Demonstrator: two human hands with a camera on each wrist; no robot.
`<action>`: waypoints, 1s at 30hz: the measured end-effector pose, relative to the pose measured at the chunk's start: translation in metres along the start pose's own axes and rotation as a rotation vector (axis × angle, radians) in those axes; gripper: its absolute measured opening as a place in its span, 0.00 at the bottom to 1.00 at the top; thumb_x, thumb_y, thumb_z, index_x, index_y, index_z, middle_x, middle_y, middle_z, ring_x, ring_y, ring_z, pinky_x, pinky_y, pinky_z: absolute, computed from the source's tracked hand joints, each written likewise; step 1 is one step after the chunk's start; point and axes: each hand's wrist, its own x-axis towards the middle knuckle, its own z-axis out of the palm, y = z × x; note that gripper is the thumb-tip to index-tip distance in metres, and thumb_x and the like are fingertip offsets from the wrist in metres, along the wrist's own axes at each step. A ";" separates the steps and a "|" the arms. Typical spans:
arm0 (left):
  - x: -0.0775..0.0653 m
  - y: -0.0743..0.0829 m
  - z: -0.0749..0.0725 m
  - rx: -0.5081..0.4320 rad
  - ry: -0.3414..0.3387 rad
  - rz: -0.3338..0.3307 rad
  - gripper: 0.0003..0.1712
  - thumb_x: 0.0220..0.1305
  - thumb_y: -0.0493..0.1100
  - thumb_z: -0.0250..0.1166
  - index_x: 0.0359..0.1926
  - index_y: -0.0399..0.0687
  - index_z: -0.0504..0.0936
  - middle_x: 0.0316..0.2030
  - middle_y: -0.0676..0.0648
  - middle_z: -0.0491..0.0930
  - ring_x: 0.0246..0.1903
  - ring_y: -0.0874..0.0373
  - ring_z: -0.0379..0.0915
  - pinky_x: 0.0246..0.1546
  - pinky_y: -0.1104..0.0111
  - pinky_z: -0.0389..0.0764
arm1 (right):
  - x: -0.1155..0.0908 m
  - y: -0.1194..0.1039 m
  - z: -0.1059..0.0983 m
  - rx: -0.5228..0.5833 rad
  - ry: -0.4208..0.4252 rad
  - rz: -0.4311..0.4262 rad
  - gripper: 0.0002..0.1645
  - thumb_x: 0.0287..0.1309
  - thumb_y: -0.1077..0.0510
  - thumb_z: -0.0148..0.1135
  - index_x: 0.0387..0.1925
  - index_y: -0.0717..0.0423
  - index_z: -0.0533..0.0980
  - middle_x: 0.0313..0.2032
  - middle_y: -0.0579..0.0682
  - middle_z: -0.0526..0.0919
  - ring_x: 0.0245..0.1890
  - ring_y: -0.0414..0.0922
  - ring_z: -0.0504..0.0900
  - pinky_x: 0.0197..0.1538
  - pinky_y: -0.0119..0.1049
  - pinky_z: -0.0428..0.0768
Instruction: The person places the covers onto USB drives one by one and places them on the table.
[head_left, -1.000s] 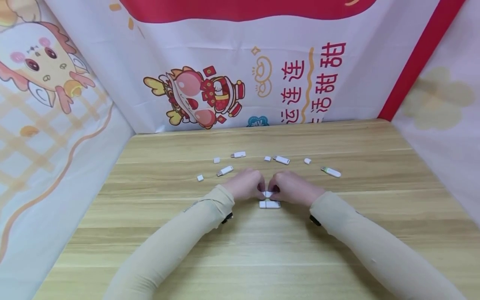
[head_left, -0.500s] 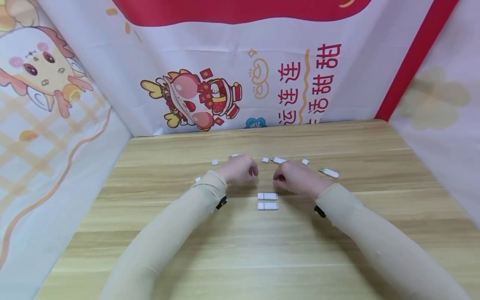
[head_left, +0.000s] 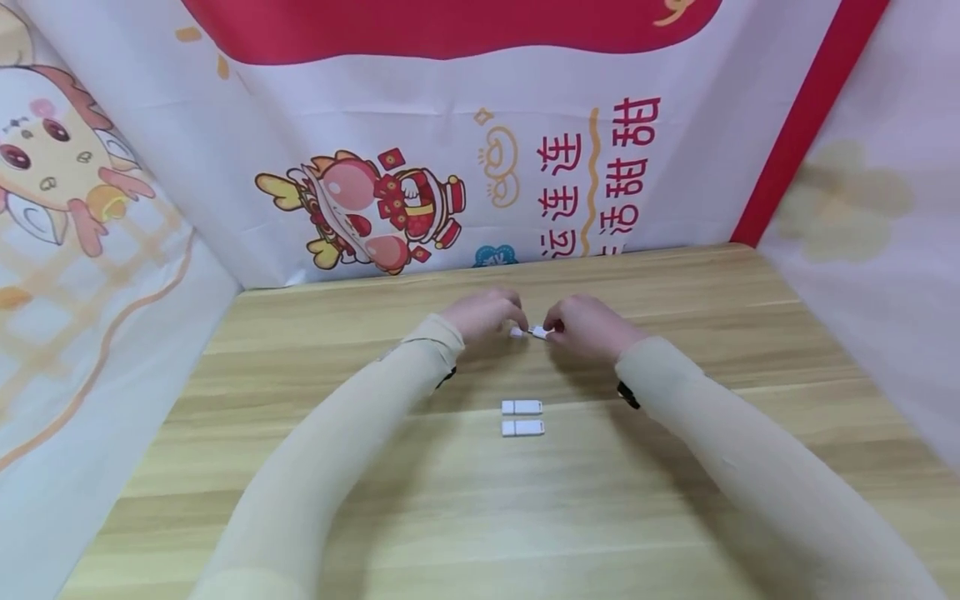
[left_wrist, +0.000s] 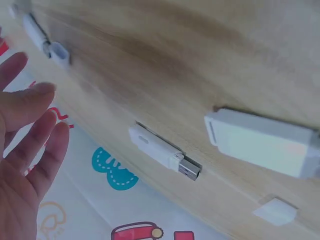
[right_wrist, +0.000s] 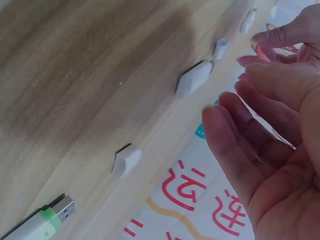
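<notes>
In the head view, my left hand (head_left: 487, 317) and right hand (head_left: 591, 327) reach to the back of the table, on either side of an uncapped white USB stick (head_left: 539, 332) and its small white cap (head_left: 517, 332). The right wrist view shows that USB stick (right_wrist: 195, 80) and cap (right_wrist: 221, 49) lying on the wood, just beyond my right hand's loosely bent fingers (right_wrist: 227, 142). The left fingers (left_wrist: 47, 142) are spread and relaxed in the left wrist view, holding nothing. Two capped USB sticks lie parallel nearer me, an upper one (head_left: 522, 407) and a lower one (head_left: 522, 428).
Another uncapped USB stick (left_wrist: 155, 146), a larger-looking one (left_wrist: 262, 142) and a loose cap (left_wrist: 276, 211) lie on the left. On the right are a green-ended USB stick (right_wrist: 35, 227) and a cap (right_wrist: 126, 161). A printed cloth (head_left: 450, 108) hangs behind the table.
Both hands let go of the upper capped USB stick, which now lies beside the other one. They then moved away toward the back, to the uncapped stick and its cap.
</notes>
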 end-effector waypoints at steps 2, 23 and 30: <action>0.002 -0.004 0.003 0.013 -0.020 0.000 0.16 0.60 0.32 0.69 0.46 0.55 0.89 0.43 0.51 0.79 0.44 0.58 0.75 0.49 0.68 0.76 | 0.006 0.001 0.001 -0.001 -0.009 0.005 0.12 0.63 0.59 0.66 0.46 0.60 0.84 0.40 0.52 0.86 0.42 0.48 0.83 0.51 0.46 0.80; 0.014 -0.013 0.009 0.067 -0.121 -0.006 0.16 0.63 0.32 0.67 0.46 0.55 0.89 0.43 0.52 0.84 0.44 0.60 0.78 0.49 0.71 0.76 | 0.031 0.010 0.017 -0.075 -0.015 0.044 0.09 0.60 0.59 0.69 0.40 0.60 0.85 0.35 0.52 0.85 0.35 0.47 0.81 0.46 0.42 0.80; 0.014 -0.017 0.008 0.007 -0.139 -0.051 0.11 0.64 0.34 0.68 0.45 0.49 0.89 0.42 0.50 0.85 0.44 0.58 0.80 0.50 0.68 0.77 | 0.032 0.012 0.021 -0.053 -0.008 0.076 0.08 0.59 0.58 0.70 0.37 0.59 0.85 0.32 0.50 0.84 0.32 0.46 0.79 0.44 0.41 0.80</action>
